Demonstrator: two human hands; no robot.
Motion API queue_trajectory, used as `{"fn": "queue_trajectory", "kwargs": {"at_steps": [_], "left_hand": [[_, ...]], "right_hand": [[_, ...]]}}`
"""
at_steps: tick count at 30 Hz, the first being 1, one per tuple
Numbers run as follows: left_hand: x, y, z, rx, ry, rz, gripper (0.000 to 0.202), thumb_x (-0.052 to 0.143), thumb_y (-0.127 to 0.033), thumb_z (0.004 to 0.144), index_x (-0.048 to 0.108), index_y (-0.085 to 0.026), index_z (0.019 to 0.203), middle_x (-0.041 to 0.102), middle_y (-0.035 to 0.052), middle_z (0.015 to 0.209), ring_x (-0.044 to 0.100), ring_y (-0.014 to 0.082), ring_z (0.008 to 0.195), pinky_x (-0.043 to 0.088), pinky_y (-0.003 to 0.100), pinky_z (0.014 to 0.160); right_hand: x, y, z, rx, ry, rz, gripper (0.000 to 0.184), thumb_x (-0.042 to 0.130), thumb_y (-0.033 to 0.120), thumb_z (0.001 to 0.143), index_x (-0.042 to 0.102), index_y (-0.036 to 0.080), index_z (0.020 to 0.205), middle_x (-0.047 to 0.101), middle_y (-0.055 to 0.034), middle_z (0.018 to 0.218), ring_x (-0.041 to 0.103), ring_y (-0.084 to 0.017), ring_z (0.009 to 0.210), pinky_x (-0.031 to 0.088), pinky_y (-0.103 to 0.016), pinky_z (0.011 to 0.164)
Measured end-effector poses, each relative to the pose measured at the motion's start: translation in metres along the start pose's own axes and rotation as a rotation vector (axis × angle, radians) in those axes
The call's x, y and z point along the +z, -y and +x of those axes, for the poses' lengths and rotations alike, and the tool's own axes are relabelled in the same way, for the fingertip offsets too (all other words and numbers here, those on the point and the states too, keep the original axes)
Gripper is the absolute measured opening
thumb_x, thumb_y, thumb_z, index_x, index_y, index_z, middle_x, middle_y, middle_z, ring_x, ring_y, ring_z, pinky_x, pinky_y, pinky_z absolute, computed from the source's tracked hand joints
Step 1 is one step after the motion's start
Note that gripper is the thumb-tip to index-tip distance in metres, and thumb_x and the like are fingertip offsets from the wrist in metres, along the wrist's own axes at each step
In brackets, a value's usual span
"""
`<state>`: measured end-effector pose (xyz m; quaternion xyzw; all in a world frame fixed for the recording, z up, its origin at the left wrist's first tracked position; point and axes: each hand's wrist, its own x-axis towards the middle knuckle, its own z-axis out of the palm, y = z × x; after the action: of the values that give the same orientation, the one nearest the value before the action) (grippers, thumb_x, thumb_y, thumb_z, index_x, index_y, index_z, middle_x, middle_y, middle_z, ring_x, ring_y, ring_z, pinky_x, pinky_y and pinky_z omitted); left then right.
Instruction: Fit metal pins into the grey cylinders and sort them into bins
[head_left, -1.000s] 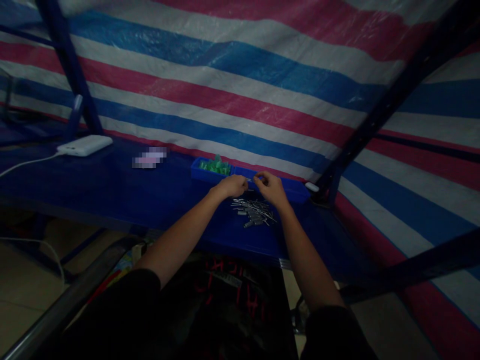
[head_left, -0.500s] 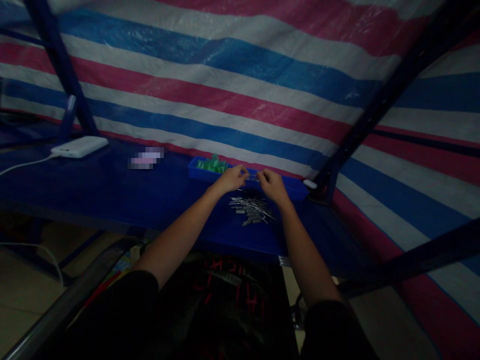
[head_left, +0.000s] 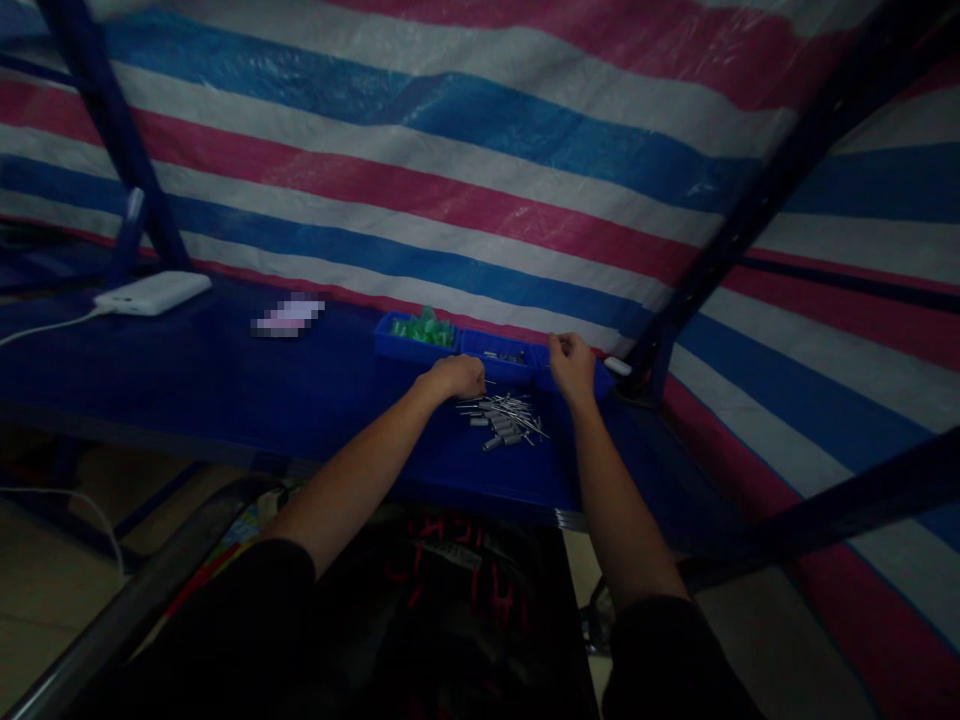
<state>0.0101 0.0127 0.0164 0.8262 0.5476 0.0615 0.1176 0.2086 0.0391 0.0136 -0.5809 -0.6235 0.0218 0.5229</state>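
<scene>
Blue plastic, dim light, one head view only. Left hand (head_left: 456, 378) now down on the bench (head_left: 247, 390), at the left edge of the loose pile of small metal parts (head_left: 504, 420), knuckles curled, fingers closed together; whether pinched on a thin pin cannot be told, though a faint sliver of metal seems to jut from the fingertips toward the pile. Right hand (head_left: 572, 362) drawn off to the right and apart from the left, over the right-hand end of the blue tray (head_left: 480, 352), loosely fisted, fingers together, contents of the grip hidden. Half a second back, both hands met above the tray's middle, fingertips almost touching, as if working one small piece between them; now separated, with the tray's middle compartment uncovered and a few metal pieces visible inside. Likely reading: one piece finished with and a fresh one being sought, left hand back at the pile, right hand at the tray. Green parts (head_left: 421, 329) heaped in the tray's left compartment, untouched. Farther left on the bench, a white power bank (head_left: 154, 293) with its cable, well apart from the hands. Behind, a striped tarp (head_left: 465, 170) of red, white and blue, crossed by dark blue rack posts.
</scene>
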Motion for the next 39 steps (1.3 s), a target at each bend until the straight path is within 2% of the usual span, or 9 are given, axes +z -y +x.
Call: {"fn": "queue_trajectory", "kwargs": {"at_steps": [7,11,14,20,25,28,31,33,39], "left_hand": [[-0.004,-0.002,0.011,0.111,-0.540,-0.670,0.012,0.052,-0.022,0.078,0.058,-0.012,0.081,0.064,0.0046,0.077,0.058,0.0126,0.071,0.045,0.023,0.067],[-0.008,-0.004,0.011,0.062,-0.620,-1.049,0.008,0.053,-0.021,0.079,0.052,-0.013,0.076,0.058,0.0004,0.066,0.055,0.0091,0.059,0.044,0.022,0.059],[-0.009,-0.003,0.009,0.048,-0.588,-1.156,0.010,0.051,-0.020,0.080,0.049,-0.014,0.073,0.057,-0.0002,0.065,0.054,0.0074,0.055,0.043,0.020,0.056],[-0.006,0.002,0.010,0.019,-0.616,-0.757,0.026,0.052,-0.036,0.079,0.054,-0.013,0.066,0.060,0.0023,0.062,0.055,0.0116,0.058,0.041,0.022,0.056],[-0.007,-0.001,0.008,0.047,-0.587,-0.484,0.045,0.033,-0.041,0.086,0.060,-0.013,0.062,0.061,0.0035,0.058,0.056,0.0141,0.061,0.040,0.024,0.059],[-0.007,0.001,0.007,0.039,-0.429,-0.402,0.047,0.029,-0.039,0.087,0.064,-0.013,0.069,0.065,0.0049,0.066,0.059,0.0145,0.065,0.041,0.023,0.061],[-0.004,0.008,0.005,-0.018,-0.127,-0.191,0.030,0.044,-0.036,0.080,0.067,-0.017,0.081,0.068,0.0055,0.082,0.061,0.0167,0.074,0.043,0.023,0.065],[-0.001,0.011,0.004,-0.037,-0.008,-0.050,0.022,0.053,-0.031,0.072,0.067,-0.023,0.087,0.068,0.0045,0.092,0.061,0.0184,0.081,0.043,0.024,0.069],[0.008,0.003,0.000,-0.016,-0.031,0.004,0.024,0.059,-0.026,0.065,0.066,-0.029,0.087,0.067,0.0033,0.099,0.061,0.0218,0.089,0.045,0.030,0.077]], "right_hand": [[0.017,0.031,-0.024,-0.211,0.328,0.073,0.027,0.048,0.042,0.077,0.058,0.017,0.078,0.046,0.0045,0.050,0.041,-0.011,0.048,0.028,-0.023,0.050],[0.026,0.044,-0.035,-0.340,0.497,0.104,0.025,0.046,0.040,0.079,0.056,0.018,0.072,0.048,0.0040,0.053,0.042,-0.011,0.051,0.028,-0.023,0.051],[0.029,0.046,-0.036,-0.366,0.462,0.104,0.030,0.039,0.038,0.083,0.052,0.018,0.066,0.047,0.0033,0.054,0.042,-0.011,0.051,0.026,-0.023,0.051],[0.023,0.040,-0.029,-0.307,0.348,0.152,0.026,0.041,0.035,0.082,0.053,0.018,0.067,0.047,0.0031,0.054,0.043,-0.011,0.052,0.028,-0.023,0.052],[0.020,0.042,-0.026,-0.244,0.279,0.259,0.027,0.044,0.039,0.080,0.049,0.018,0.065,0.044,0.0043,0.054,0.041,-0.010,0.050,0.029,-0.023,0.051],[0.013,0.038,-0.019,-0.203,0.182,0.239,0.027,0.041,0.040,0.080,0.049,0.019,0.065,0.044,0.0040,0.054,0.042,-0.011,0.051,0.030,-0.023,0.052],[-0.001,0.020,-0.008,-0.087,-0.077,0.080,0.023,0.041,0.039,0.080,0.051,0.019,0.072,0.046,0.0025,0.057,0.043,-0.013,0.054,0.031,-0.025,0.056],[-0.010,0.004,-0.002,0.037,-0.203,-0.047,0.021,0.045,0.037,0.077,0.053,0.018,0.081,0.049,0.0006,0.060,0.043,-0.015,0.057,0.032,-0.027,0.060],[-0.012,-0.018,0.005,0.119,-0.184,-0.125,0.024,0.048,0.036,0.075,0.055,0.016,0.087,0.052,-0.0022,0.061,0.045,-0.017,0.059,0.032,-0.029,0.061]]}}
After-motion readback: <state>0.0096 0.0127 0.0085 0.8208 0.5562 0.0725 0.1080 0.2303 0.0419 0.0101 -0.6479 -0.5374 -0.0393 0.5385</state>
